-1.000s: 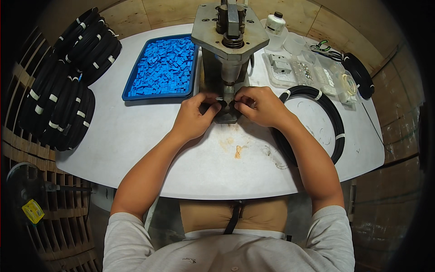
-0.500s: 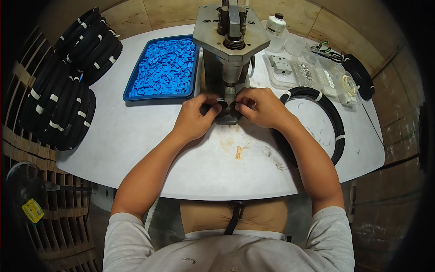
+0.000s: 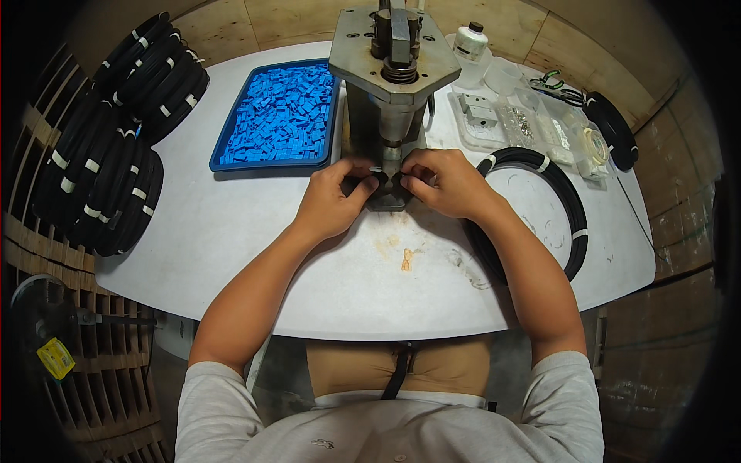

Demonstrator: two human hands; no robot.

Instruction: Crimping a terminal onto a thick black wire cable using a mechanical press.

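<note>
A metal bench press (image 3: pixel 395 92) stands at the far middle of the white table, its vertical ram coming down between my hands. My left hand (image 3: pixel 336 197) is closed at the left side of the ram's lower end, thumb and fingers pinched together. On the other side, my right hand (image 3: pixel 440 181) pinches in the same way close to the ram. What the fingertips hold is small, dark and mostly hidden, so I cannot make out its kind. The press base (image 3: pixel 387 202) shows just below and between both hands.
Left of the press lies a dark blue tray (image 3: pixel 214 158) of small blue pieces. Bundled black coils (image 3: pixel 100 170) are stacked at the left edge. One black coil (image 3: pixel 577 224) lies under my right forearm. Clear containers (image 3: pixel 513 127), a white bottle (image 3: pixel 470 42) and another coil (image 3: pixel 610 127) stand back right.
</note>
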